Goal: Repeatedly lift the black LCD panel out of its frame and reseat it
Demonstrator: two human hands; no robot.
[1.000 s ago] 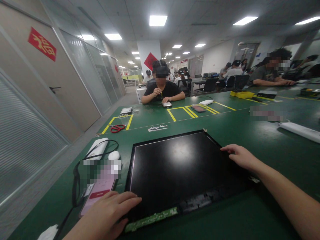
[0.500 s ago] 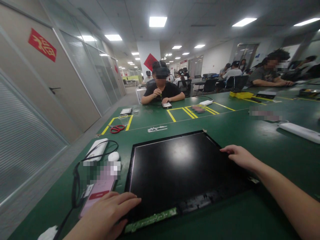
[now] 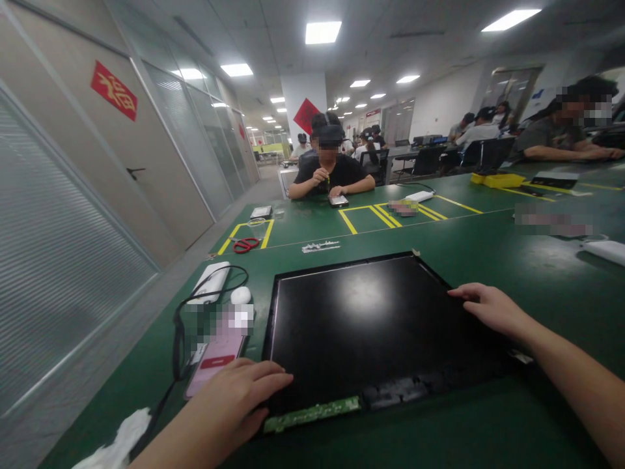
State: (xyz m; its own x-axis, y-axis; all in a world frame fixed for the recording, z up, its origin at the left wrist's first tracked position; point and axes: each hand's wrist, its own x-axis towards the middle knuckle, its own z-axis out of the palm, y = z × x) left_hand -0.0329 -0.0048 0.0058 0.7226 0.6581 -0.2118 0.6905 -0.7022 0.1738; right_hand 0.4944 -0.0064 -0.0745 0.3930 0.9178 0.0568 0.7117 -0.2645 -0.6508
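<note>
A black LCD panel (image 3: 361, 326) lies face up on the green table in front of me. A narrow green circuit board (image 3: 312, 414) runs along its near left edge. My left hand (image 3: 239, 397) grips the panel's near left corner, fingers on top and the thumb by the edge. At the right edge my right hand (image 3: 498, 312) holds the frame with its fingertips; its lower fingers are partly hidden. Close to my left hand lies a phone (image 3: 219, 361) with a pinkish screen.
A white power bank (image 3: 211, 283) with a black cable and a round white case (image 3: 241, 296) sit at the left. Red scissors (image 3: 245, 245) and white scraps (image 3: 319, 246) lie beyond the panel. Crumpled tissue (image 3: 120, 443) is near left. A co-worker (image 3: 332, 163) sits opposite.
The camera view has swung slightly left, so the whole scene sits further right. Both hands keep their places on the panel, which shows no clear movement on the table.
</note>
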